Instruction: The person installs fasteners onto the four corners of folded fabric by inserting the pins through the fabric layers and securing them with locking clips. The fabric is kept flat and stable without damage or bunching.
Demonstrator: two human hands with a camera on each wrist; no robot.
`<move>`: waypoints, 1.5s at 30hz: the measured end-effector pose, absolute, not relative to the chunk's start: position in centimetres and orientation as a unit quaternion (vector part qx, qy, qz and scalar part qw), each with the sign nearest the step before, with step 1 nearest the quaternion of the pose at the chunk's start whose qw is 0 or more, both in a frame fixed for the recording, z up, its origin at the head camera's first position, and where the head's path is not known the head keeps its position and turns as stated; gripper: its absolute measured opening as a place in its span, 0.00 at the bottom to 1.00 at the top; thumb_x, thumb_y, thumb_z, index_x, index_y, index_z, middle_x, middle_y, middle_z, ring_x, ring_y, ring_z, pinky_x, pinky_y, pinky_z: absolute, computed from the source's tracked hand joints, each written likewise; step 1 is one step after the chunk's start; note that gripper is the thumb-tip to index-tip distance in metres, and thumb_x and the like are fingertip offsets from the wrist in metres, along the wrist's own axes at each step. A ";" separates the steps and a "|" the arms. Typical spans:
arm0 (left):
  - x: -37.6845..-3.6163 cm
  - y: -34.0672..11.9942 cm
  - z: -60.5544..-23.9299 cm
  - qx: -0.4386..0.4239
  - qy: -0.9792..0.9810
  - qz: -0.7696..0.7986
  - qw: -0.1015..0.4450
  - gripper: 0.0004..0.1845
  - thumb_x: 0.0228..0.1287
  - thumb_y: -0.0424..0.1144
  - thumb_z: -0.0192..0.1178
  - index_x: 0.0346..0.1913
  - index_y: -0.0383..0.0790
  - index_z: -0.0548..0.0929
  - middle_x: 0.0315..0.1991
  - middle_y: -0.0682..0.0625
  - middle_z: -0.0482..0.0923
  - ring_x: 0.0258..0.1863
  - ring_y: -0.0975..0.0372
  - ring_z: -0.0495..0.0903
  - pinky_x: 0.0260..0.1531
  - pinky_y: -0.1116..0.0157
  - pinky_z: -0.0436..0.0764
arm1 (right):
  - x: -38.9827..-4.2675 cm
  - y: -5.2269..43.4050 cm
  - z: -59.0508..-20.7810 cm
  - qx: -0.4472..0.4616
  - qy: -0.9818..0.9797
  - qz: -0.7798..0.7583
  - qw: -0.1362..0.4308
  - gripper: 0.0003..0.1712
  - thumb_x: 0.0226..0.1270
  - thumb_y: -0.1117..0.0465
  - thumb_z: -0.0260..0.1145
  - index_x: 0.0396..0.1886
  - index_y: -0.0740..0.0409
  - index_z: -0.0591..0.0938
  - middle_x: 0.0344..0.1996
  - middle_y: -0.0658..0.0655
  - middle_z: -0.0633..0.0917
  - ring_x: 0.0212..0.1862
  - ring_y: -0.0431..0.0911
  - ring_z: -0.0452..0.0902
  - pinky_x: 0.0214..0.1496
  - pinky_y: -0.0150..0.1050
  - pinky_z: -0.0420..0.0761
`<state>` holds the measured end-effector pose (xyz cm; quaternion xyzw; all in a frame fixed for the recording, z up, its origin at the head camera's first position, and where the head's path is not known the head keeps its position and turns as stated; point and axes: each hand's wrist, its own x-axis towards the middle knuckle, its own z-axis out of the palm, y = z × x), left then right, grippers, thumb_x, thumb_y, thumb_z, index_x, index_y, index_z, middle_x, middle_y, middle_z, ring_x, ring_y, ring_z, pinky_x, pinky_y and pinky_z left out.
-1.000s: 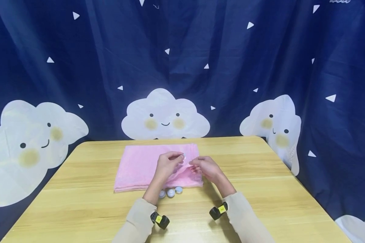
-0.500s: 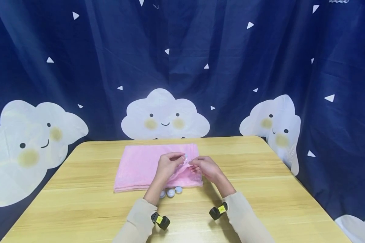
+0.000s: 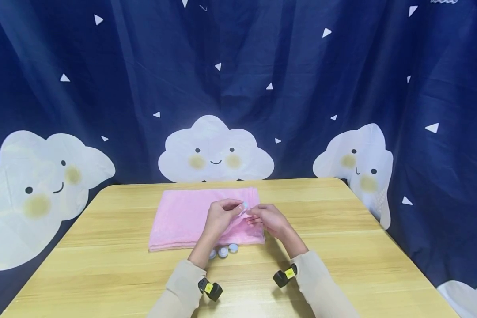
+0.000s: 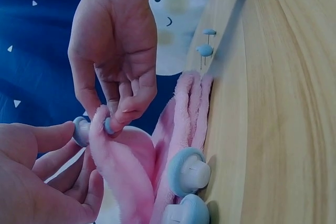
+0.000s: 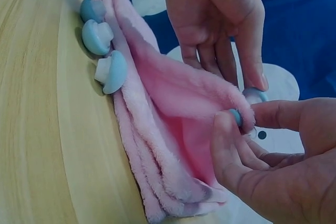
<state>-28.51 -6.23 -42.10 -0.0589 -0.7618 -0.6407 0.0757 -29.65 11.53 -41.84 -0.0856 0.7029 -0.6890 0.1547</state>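
Observation:
A folded pink plush blanket point(image 3: 183, 216) lies on the table, its front right corner lifted. My left hand point(image 3: 219, 218) pinches a pale blue and white mushroom-shaped quilt fastener point(image 4: 81, 131) at one side of the raised edge. On the other side, my right hand point(image 3: 272, 219) pinches the edge together with a small blue pin head point(image 5: 236, 117). The right thumb presses that head against the plush; its needle is mostly hidden in cloth. In the left wrist view, the fastener sits right at the fabric, opposite the pin head.
Several mushroom-shaped fasteners point(image 5: 97, 38) stand along the blanket's front edge on the wooden table point(image 3: 115, 274). Two blue-headed pins point(image 4: 205, 51) with thin needles lie farther off on the tabletop. A dark blue curtain point(image 3: 238, 88) with clouds hangs behind.
My left hand has shifted slightly right, bringing the fastener closer to the raised edge, and more of its blue top shows. My right hand holds nearly the same place.

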 end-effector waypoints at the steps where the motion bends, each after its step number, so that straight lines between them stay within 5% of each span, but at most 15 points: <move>1: -28.5 -6.2 -42.1 -0.062 -0.762 -0.640 0.077 0.11 0.61 0.38 0.71 0.45 0.37 0.90 0.43 0.43 0.90 0.45 0.57 0.88 0.47 0.67 0.84 | -29.7 11.5 -41.8 -0.087 0.703 -0.689 0.156 0.12 0.73 0.67 0.57 0.45 0.75 0.77 0.33 0.57 0.85 0.35 0.44 0.84 0.46 0.36 0.85; 8: -28.3 -6.2 -41.7 -0.062 -0.769 -0.632 0.078 0.12 0.60 0.37 0.72 0.45 0.36 0.90 0.39 0.43 0.90 0.42 0.57 0.88 0.47 0.63 0.84 | -29.7 11.4 -41.7 -0.082 0.711 -0.681 0.157 0.23 0.82 0.52 0.52 0.47 0.72 0.77 0.35 0.58 0.84 0.36 0.45 0.85 0.47 0.38 0.86; 15: -28.2 -6.1 -41.6 -0.074 -0.780 -0.618 0.073 0.11 0.59 0.37 0.72 0.44 0.38 0.90 0.40 0.44 0.91 0.43 0.56 0.89 0.47 0.62 0.85 | -29.8 11.2 -41.9 -0.066 0.721 -0.673 0.151 0.33 0.78 0.40 0.54 0.51 0.70 0.79 0.38 0.60 0.86 0.36 0.46 0.84 0.47 0.40 0.86; 22: -28.0 -6.0 -41.5 -0.084 -0.775 -0.622 0.074 0.10 0.58 0.35 0.73 0.43 0.36 0.90 0.42 0.42 0.90 0.46 0.52 0.89 0.51 0.58 0.85 | -29.7 11.1 -42.1 -0.059 0.728 -0.668 0.140 0.30 0.75 0.46 0.60 0.56 0.73 0.79 0.32 0.54 0.84 0.32 0.43 0.82 0.41 0.34 0.83; 36: -27.9 -5.9 -41.5 -0.098 -0.794 -0.594 0.078 0.07 0.59 0.33 0.72 0.40 0.35 0.90 0.39 0.42 0.90 0.44 0.52 0.89 0.52 0.55 0.84 | -29.5 11.2 -42.0 -0.078 0.690 -0.705 0.144 0.23 0.76 0.61 0.55 0.56 0.79 0.76 0.27 0.49 0.83 0.29 0.38 0.81 0.37 0.29 0.83; 45: -27.9 -6.2 -41.5 -0.078 -0.819 -0.568 0.033 0.13 0.50 0.29 0.74 0.41 0.36 0.87 0.37 0.44 0.90 0.38 0.54 0.87 0.41 0.62 0.84 | -29.5 11.4 -41.9 -0.081 0.688 -0.705 0.150 0.20 0.77 0.60 0.56 0.50 0.77 0.78 0.23 0.48 0.83 0.28 0.37 0.80 0.34 0.27 0.80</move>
